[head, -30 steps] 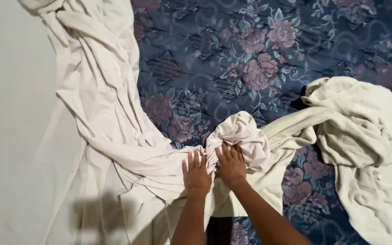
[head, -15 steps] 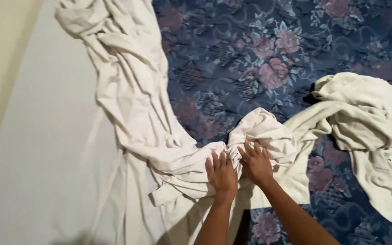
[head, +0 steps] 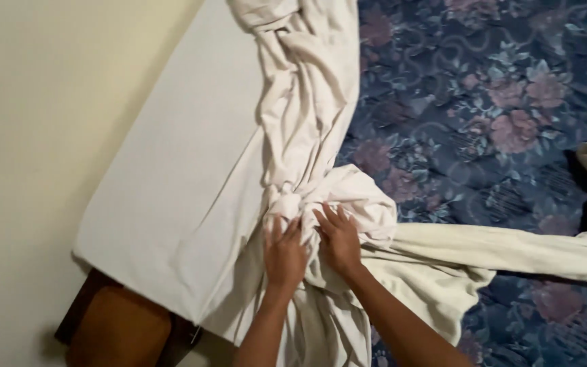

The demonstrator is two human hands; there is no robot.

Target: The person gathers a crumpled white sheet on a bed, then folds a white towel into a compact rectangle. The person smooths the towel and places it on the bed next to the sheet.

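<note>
Hands pressed flat side by side, left hand [head: 285,253] and right hand [head: 339,239], fingers spread on a bunched cream cotton sheet [head: 321,204] lying near the bed's [head: 171,190] left edge, beside a blue floral bedspread [head: 484,102].

no packages, no labels, no signs, no screens in view

A bed carries everything: its mattress [head: 484,102] has a dark blue cover with pink flowers. On it lie a smooth white sheet [head: 171,204] along one edge and a bunched cream sheet [head: 314,88], twisted across.
</note>
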